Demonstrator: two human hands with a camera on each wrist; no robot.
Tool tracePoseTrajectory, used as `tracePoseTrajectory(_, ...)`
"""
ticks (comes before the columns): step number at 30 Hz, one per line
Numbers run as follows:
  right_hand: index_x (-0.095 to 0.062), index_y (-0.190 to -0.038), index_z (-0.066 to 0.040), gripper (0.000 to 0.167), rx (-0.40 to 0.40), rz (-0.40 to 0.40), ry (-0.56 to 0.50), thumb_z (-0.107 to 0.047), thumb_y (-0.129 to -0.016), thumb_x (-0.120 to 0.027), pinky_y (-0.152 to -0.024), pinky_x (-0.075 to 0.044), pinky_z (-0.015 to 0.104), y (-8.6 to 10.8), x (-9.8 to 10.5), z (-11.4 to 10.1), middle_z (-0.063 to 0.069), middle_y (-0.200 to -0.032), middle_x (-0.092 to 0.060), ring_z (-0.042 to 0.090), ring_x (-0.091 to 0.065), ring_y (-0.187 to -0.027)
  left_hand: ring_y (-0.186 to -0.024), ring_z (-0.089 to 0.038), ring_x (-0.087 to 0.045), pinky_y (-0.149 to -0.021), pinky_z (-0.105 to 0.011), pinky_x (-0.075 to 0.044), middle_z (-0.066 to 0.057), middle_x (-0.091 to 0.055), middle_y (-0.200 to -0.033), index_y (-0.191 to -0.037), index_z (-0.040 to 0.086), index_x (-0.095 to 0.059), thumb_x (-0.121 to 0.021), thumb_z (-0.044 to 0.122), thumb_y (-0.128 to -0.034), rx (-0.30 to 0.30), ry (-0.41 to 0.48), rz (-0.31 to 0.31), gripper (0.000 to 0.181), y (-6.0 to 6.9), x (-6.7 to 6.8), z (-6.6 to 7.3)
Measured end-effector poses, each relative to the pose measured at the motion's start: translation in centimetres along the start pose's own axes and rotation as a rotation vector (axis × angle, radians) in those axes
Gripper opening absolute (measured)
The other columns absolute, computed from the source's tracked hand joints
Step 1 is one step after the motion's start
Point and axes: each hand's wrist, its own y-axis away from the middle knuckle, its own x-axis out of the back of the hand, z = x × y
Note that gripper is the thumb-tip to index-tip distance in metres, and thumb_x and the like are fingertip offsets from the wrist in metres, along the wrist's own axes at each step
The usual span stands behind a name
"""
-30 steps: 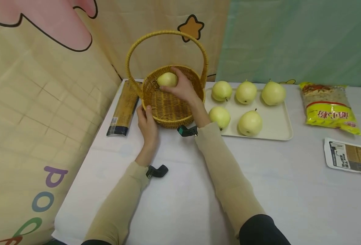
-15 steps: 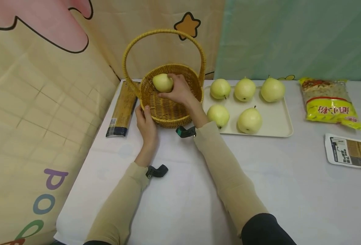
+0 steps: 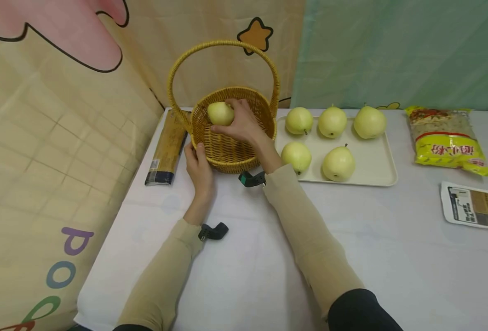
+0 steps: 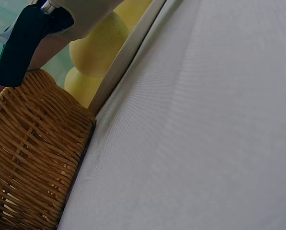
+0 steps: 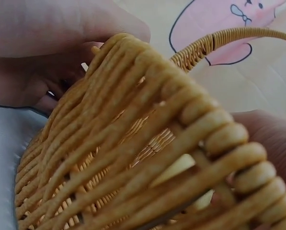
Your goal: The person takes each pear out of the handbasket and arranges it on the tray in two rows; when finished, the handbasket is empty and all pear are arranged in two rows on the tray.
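Note:
A woven wicker basket point(image 3: 232, 164) with a tall arched handle stands at the back left of the table. My left hand point(image 3: 200, 172) grips its near left rim, thumb over the edge and fingers against the outer wall. Inside the basket my right hand point(image 3: 244, 122) holds a pale yellow-green pear point(image 3: 219, 114) near the left wall; its fingers partly cover the pear's right side. Through gaps in the weave, the right wrist view shows pale bits of the pear point(image 5: 176, 168). The left wrist view catches the basket's outer wall point(image 4: 32, 148).
Right of the basket lies a cream tray point(image 3: 374, 168) with several pears point(image 3: 339, 164). A long brown packet point(image 3: 167, 147) is at the left edge. Far right are a yellow-and-clear bag point(image 3: 446, 142) and a small white-edged pouch point(image 3: 473, 207). Curtains point(image 3: 393, 55) hang behind.
Over the second, my right hand has moved the pear slightly left and down inside the basket. In the last half second it has hardly shifted. My left hand stays on the rim.

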Motion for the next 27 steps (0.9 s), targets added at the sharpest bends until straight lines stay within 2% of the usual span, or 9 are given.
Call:
tracePoseTrajectory(4,-0.049,-0.155,-0.01,0.084,0.014,0.028,-0.002,-0.042,-0.086,-0.086,-0.109,-0.046,0.04,-0.01,-0.31,-0.13,0.014,-0.142,-0.048,0.026,-0.052,-0.122,-0.127,-0.029,-0.059,-0.102,-0.035,-0.044,-0.018,-0.059,-0.142,-0.149,0.005,-0.048,-0.043,0.039,-0.113,0.001,-0.006,0.013,0.05,0.06,0.05,-0.05)
tracePoseTrajectory(7,-0.051,-0.153,-0.011,0.08,0.027,0.013,-0.019,-0.039,-0.086,-0.086,-0.111,-0.045,0.041,-0.04,-0.46,-0.33,0.013,-0.149,-0.048,0.027,-0.052,-0.129,-0.126,-0.03,-0.059,-0.101,-0.035,-0.045,-0.018,-0.06,-0.141,-0.148,0.005,-0.049,-0.043,0.037,-0.113,-0.009,0.005,0.022,0.048,0.03,0.11,0.02)
tracePoseTrajectory(11,-0.048,-0.154,-0.011,0.079,0.049,-0.025,-0.007,-0.035,-0.088,-0.084,-0.115,-0.041,0.045,-0.04,-0.38,-0.36,0.011,-0.156,-0.051,0.028,-0.052,-0.137,-0.126,-0.031,-0.059,-0.099,-0.031,-0.044,-0.018,-0.06,-0.141,-0.148,0.005,-0.049,-0.044,0.036,-0.1131,-0.012,0.017,0.011,0.047,-0.03,-0.06,0.08)
tracePoseTrajectory(17,-0.046,-0.156,-0.009,0.078,0.112,-0.107,0.052,-0.033,-0.091,-0.083,-0.119,-0.037,0.046,-0.04,-0.38,-0.25,0.012,-0.154,-0.055,0.029,-0.053,-0.139,-0.125,-0.029,-0.06,-0.097,-0.028,-0.045,-0.017,-0.06,-0.142,-0.148,0.006,-0.049,-0.044,0.036,-0.113,-0.003,0.023,0.009,0.046,-0.04,-0.23,0.05)
tracePoseTrajectory(24,-0.048,-0.156,-0.011,0.077,0.174,-0.183,0.023,-0.031,-0.091,-0.084,-0.113,-0.044,0.045,0.05,-0.58,-0.31,0.013,-0.151,-0.057,0.03,-0.056,-0.136,-0.126,-0.028,-0.059,-0.097,-0.026,-0.044,-0.012,-0.061,-0.141,-0.148,0.007,-0.049,-0.044,0.036,-0.1131,-0.001,0.02,0.01,0.045,-0.03,-0.26,0.03)
tracePoseTrajectory(27,-0.052,-0.153,-0.011,0.073,0.206,-0.241,0.01,-0.029,-0.09,-0.085,-0.108,-0.047,0.043,0.08,-0.64,-0.41,0.012,-0.15,-0.058,0.028,-0.057,-0.133,-0.126,-0.025,-0.059,-0.1,-0.028,-0.044,-0.009,-0.061,-0.141,-0.148,0.008,-0.049,-0.044,0.037,-0.1127,0.004,0.01,0.014,0.046,-0.02,-0.26,0.04)
